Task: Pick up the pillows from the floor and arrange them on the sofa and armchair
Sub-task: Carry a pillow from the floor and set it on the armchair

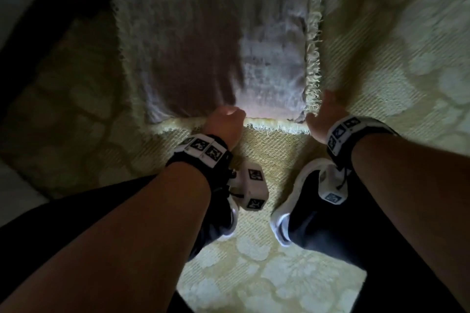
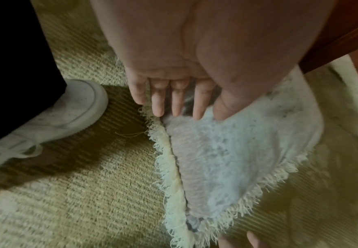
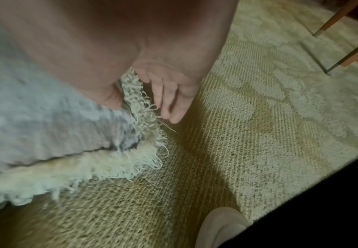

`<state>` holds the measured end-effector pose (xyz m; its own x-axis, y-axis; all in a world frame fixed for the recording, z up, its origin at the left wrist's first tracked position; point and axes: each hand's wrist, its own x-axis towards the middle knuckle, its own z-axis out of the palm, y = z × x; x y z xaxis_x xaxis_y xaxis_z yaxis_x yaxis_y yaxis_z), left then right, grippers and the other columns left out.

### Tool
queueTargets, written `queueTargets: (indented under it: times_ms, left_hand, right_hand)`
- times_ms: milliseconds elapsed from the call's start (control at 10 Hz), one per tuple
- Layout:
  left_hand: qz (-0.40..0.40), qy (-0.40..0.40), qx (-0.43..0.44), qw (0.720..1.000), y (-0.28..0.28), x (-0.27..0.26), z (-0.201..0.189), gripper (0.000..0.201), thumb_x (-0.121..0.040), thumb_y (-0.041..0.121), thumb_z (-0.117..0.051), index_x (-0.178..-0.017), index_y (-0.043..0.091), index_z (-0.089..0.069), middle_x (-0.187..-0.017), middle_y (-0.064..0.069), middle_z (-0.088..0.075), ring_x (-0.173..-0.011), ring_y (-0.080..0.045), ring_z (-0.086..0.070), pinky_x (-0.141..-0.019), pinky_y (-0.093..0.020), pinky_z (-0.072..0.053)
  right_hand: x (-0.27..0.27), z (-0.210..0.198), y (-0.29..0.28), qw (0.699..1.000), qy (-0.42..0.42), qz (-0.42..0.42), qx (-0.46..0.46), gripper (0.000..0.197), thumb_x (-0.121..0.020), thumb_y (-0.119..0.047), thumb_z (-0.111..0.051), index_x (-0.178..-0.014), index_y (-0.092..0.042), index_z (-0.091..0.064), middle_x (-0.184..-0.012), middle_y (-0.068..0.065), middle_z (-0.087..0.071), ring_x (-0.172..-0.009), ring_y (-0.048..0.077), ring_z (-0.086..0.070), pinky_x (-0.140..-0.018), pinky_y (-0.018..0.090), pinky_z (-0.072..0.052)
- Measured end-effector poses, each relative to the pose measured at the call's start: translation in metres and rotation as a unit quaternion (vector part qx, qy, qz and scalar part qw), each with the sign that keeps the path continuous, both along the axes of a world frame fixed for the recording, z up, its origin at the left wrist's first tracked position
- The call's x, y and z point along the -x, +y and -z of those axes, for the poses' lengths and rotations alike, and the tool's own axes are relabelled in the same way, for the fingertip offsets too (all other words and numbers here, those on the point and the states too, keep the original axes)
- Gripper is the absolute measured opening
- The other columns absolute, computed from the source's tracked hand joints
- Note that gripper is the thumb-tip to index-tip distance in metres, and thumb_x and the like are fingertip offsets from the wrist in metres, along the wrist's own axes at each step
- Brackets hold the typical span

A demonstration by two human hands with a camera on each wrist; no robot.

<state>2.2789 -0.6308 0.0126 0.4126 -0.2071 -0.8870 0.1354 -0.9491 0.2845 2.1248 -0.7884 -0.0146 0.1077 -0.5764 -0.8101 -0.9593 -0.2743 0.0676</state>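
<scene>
Pillow point(image 1: 211, 40) flat on the rug point(image 1: 267, 160), grey w/ cream fringe, right in front of the shoes point(image 1: 287, 221). Both hands down at its near edge. Left hand point(image 1: 225, 123) on the near edge, left of middle: thumb on top, fingers point(image 2: 158, 104) straight and close together, tips at the fringe, hooking under the edge. Right hand point(image 1: 324, 117) at the near right corner: thumb pressed on the grey fabric, fingers point(image 3: 169, 104) just past the fringe, loosely bent, narrow. Real grip or not, can't tell. Head view dim, blurry.
</scene>
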Motion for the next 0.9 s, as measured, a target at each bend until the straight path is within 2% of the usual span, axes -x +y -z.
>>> queueTargets:
  times_ms: [100, 200, 300, 400, 500, 600, 700, 800, 900]
  left_hand:
    - [-0.011, -0.012, 0.002, 1.0, 0.012, 0.006, 0.026, 0.036, -0.098, 0.037, -0.052, -0.123, 0.016, -0.067, -0.125, 0.0, -0.066, -0.119, -0.019, -0.057, -0.081, -0.017, -0.03]
    - [-0.025, -0.017, -0.007, 1.0, 0.023, 0.007, 0.028, 0.034, -0.098, 0.034, -0.054, -0.117, 0.011, -0.069, -0.122, -0.005, -0.068, -0.117, -0.022, -0.059, -0.079, -0.018, -0.032]
    - [-0.013, -0.011, -0.013, 1.0, 0.025, 0.008, 0.008, 0.027, -0.098, 0.033, -0.055, -0.098, 0.011, -0.07, -0.112, -0.012, -0.071, -0.11, -0.027, -0.062, -0.072, -0.021, -0.033]
    - [-0.014, 0.006, -0.007, 1.0, 0.022, 0.009, -0.04, 0.023, -0.089, 0.03, -0.063, -0.102, 0.013, -0.07, -0.108, -0.003, -0.072, -0.102, -0.02, -0.065, -0.076, -0.019, -0.043]
    - [-0.023, 0.054, 0.029, 0.998, 0.016, 0.015, -0.108, 0.052, -0.082, 0.015, -0.073, -0.13, 0.025, -0.057, -0.121, 0.006, -0.059, -0.097, -0.007, -0.058, -0.085, -0.022, -0.053]
    - [-0.008, 0.035, 0.058, 0.998, 0.012, 0.02, -0.19, 0.066, -0.069, 0.019, -0.075, -0.129, 0.032, -0.048, -0.113, 0.006, -0.061, -0.082, -0.002, -0.059, -0.064, -0.017, -0.054]
    - [0.033, -0.038, 0.046, 0.998, 0.012, 0.02, -0.278, 0.093, -0.062, 0.037, -0.072, -0.145, 0.039, -0.03, -0.138, -0.007, -0.052, -0.115, -0.027, -0.059, -0.092, -0.039, -0.054]
    - [0.017, -0.143, 0.024, 0.989, 0.017, 0.016, -0.365, 0.08, -0.085, 0.031, -0.067, -0.151, 0.038, -0.023, -0.147, -0.011, -0.034, -0.132, -0.035, -0.039, -0.107, -0.045, -0.038]
    - [0.018, -0.186, 0.048, 0.981, 0.022, 0.014, -0.439, 0.09, -0.081, 0.019, -0.073, -0.154, 0.035, -0.023, -0.148, -0.014, -0.035, -0.133, -0.037, -0.038, -0.108, -0.045, -0.037]
  right_hand:
    - [-0.012, 0.025, -0.001, 0.999, 0.037, 0.005, 0.004, 0.083, -0.106, -0.026, -0.046, -0.158, -0.021, 0.018, -0.164, 0.018, -0.02, -0.125, 0.035, -0.055, -0.092, 0.041, -0.05]
    - [-0.017, 0.046, -0.005, 0.999, 0.005, -0.032, -0.031, 0.069, -0.102, -0.033, -0.048, -0.16, -0.012, -0.017, -0.15, 0.019, -0.047, -0.121, 0.036, -0.059, -0.098, 0.047, -0.051]
    - [-0.013, 0.028, -0.006, 0.984, 0.05, -0.146, -0.087, 0.045, -0.091, -0.03, -0.054, -0.133, -0.015, -0.059, -0.121, 0.009, -0.067, -0.106, 0.033, -0.065, -0.09, 0.047, -0.055]
    - [-0.025, -0.042, 0.009, 0.992, -0.043, -0.038, -0.116, 0.036, -0.106, -0.021, -0.039, -0.135, -0.002, -0.052, -0.134, 0.021, -0.057, -0.12, 0.036, -0.057, -0.093, 0.037, -0.044]
    - [-0.032, -0.112, 0.025, 0.99, -0.101, -0.009, -0.097, 0.041, -0.108, -0.034, -0.035, -0.122, -0.003, -0.057, -0.126, 0.022, -0.061, -0.113, 0.036, -0.058, -0.081, 0.031, -0.035]
    - [-0.048, -0.198, 0.041, 0.98, -0.156, 0.01, -0.122, 0.043, -0.105, -0.035, -0.037, -0.13, -0.006, -0.055, -0.131, 0.019, -0.06, -0.115, 0.035, -0.057, -0.081, 0.028, -0.032]
    - [-0.07, -0.306, 0.047, 0.963, -0.219, 0.015, -0.154, 0.04, -0.105, -0.036, -0.036, -0.127, -0.008, -0.056, -0.118, 0.01, -0.063, -0.102, 0.033, -0.057, -0.074, 0.029, -0.033]
    - [-0.086, -0.404, 0.048, 0.947, -0.266, 0.047, -0.173, 0.028, -0.103, -0.036, -0.04, -0.088, -0.015, -0.051, -0.077, -0.002, -0.052, -0.071, 0.023, -0.048, -0.057, 0.032, -0.031]
    - [-0.097, -0.499, 0.047, 0.923, -0.325, 0.074, -0.19, 0.036, -0.1, -0.032, -0.043, -0.068, -0.017, -0.042, -0.067, 0.004, -0.046, -0.064, 0.024, -0.044, -0.06, 0.033, -0.035]
